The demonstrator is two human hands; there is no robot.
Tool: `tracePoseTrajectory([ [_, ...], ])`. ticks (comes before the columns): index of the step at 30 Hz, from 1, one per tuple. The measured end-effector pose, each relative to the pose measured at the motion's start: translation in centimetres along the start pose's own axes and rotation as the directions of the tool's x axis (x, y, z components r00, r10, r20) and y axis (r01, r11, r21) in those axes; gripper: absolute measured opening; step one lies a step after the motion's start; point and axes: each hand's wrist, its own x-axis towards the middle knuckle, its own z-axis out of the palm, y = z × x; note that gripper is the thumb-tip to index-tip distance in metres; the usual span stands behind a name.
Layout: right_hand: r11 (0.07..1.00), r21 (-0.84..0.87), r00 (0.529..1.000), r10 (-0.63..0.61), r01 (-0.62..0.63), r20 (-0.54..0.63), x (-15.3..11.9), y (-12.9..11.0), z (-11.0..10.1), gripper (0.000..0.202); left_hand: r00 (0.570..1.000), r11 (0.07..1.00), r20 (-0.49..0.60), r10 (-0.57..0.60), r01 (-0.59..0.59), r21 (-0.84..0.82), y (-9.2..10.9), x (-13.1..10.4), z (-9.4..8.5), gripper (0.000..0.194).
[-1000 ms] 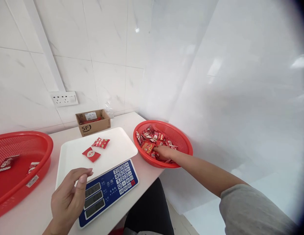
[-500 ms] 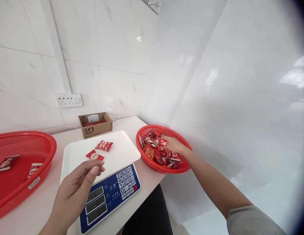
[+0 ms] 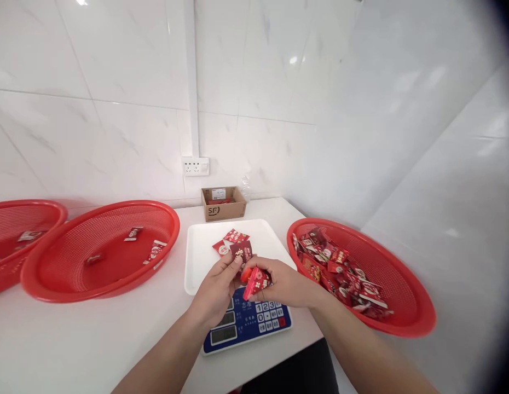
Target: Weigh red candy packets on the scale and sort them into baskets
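Note:
Over the front of the white scale tray (image 3: 201,268), my two hands are close together. My left hand (image 3: 215,287) pinches a dark red candy packet (image 3: 242,250) by its lower part. My right hand (image 3: 285,282) is closed on bright red candy packets (image 3: 258,282), one with a flower pattern. Two red packets (image 3: 237,236) lie on the tray behind the hands. Below them the blue scale panel (image 3: 248,323) is partly covered by my hands. To the right, a red basket (image 3: 414,306) holds several red candy packets.
A middle-left red basket (image 3: 45,279) holds a few packets, and another red basket (image 3: 53,210) is cut off at the left edge. An open cardboard box (image 3: 226,211) stands behind the scale, near a wall socket (image 3: 196,166).
My right hand has come out of the right basket with packets and moved left beside my left hand, which now holds a dark red packet. The view has turned left.

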Motion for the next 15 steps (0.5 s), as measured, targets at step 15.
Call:
tracePoseTrajectory([
  [15,0.885,-0.403,0.93,0.081,-0.232,-0.358,3.4,3.8,-0.6,0.039,0.946,0.616,-0.132,0.296,-0.083,0.784,2.2,1.3,-3.9,0.043],
])
